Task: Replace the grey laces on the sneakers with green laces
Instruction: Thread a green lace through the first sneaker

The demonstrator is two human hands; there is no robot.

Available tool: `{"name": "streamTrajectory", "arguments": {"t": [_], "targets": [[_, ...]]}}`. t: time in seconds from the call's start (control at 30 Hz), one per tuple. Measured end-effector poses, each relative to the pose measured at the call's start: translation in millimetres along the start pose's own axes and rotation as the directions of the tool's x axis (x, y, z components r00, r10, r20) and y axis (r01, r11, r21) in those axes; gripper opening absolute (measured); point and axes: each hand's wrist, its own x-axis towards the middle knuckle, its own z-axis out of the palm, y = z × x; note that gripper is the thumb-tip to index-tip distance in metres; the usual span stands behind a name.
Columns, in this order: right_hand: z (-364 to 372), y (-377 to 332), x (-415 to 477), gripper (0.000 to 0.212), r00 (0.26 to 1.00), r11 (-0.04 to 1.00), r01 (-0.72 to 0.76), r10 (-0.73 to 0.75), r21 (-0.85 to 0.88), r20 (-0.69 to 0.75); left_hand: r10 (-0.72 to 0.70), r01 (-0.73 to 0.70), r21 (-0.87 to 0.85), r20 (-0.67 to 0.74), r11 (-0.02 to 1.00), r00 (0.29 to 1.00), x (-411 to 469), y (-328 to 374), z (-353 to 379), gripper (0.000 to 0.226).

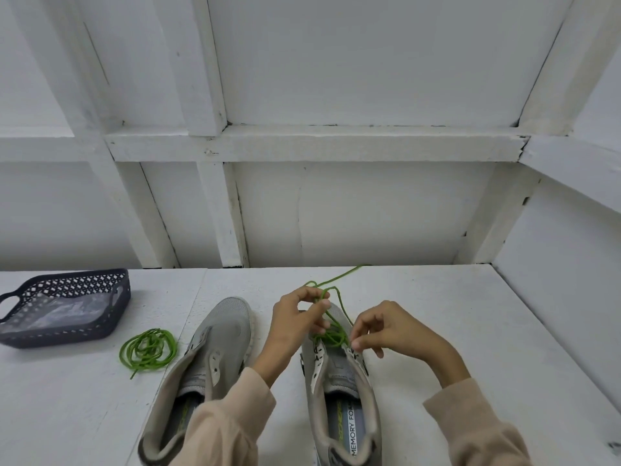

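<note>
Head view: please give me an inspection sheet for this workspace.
Surface: white table.
Job's things: left sneaker unlaced; right sneaker with green lace started at the toe end; coiled lace beside the left sneaker.
Clutter: basket holding a plastic bag.
Hands: left hand holds the lace up; right hand pinches it over the right sneaker.
Cables: nothing seen.
Surroundings: white panelled wall.

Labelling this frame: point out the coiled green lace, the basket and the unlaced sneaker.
coiled green lace (148,347), head view, crossing strands mid-coil
basket (67,338), head view, near wall
unlaced sneaker (225,327), head view, toe upper
</note>
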Motion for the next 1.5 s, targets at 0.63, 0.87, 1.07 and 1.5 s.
{"name": "streamTrajectory", "arguments": {"t": [0.63,0.87,1.07,1.5], "targets": [[9.0,-16.0,6.9,0.007,0.997,0.931,-0.07,0.072,-0.359,-0.007,0.154,-0.346,0.795,0.312,0.498,0.938,0.1,4.0,23.5,0.026],[19.9,-16.9,9.0,0.011,0.994,0.92,-0.104,0.089,-0.379,-0.057,0.073,-0.321,0.828,0.325,0.459,0.943,7.3,7.1,26.4,0.031],[25.1,-13.8,3.8,0.009,0.972,0.965,-0.184,0.149,-0.189,-0.182,0.013,-0.255,0.678,0.34,0.689,0.94,7.5,6.7,14.2,0.022],[40.8,-51.6,3.3,0.023,0.964,0.721,-0.265,0.202,-0.641,-0.172,0.098,-0.19,0.476,0.211,0.859,0.973,0.6,-11.3,6.8,0.021]]}}
